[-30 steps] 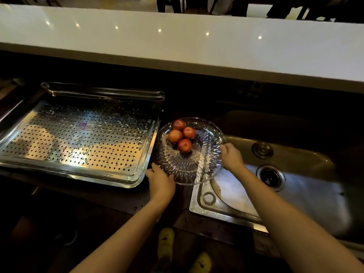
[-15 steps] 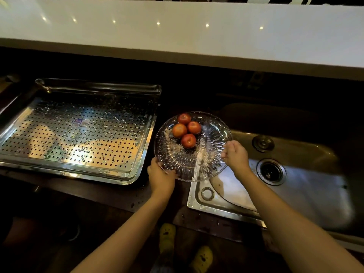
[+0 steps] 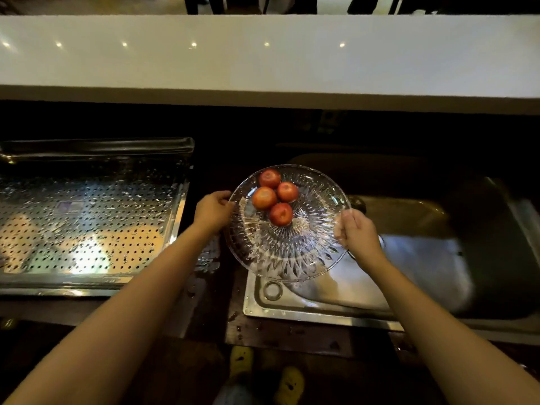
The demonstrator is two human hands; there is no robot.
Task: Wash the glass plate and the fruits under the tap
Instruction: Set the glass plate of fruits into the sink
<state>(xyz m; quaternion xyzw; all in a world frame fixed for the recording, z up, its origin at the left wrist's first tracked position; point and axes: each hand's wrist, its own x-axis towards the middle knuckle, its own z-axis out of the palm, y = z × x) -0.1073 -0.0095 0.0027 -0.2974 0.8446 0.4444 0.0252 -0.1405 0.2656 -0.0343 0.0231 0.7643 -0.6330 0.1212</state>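
Note:
A round cut-glass plate (image 3: 292, 249) is held tilted over the left end of the steel sink (image 3: 423, 258). Several red fruits (image 3: 276, 195) lie clustered on its far left part. My left hand (image 3: 213, 210) grips the plate's left rim. My right hand (image 3: 355, 232) grips the right rim, with fingers curled over the edge. No tap or running water shows in this view.
A perforated steel drying tray (image 3: 87, 226), wet with drops, lies to the left of the plate. A white counter ledge (image 3: 263, 59) runs across the back. The sink's round overflow hole (image 3: 272, 290) sits below the plate. Feet in yellow slippers (image 3: 264, 372) show beneath.
The plate has shifted slightly right and farther over the sink. My left hand slid from the near-left rim up to the left rim. Water no longer pours off the near edge.

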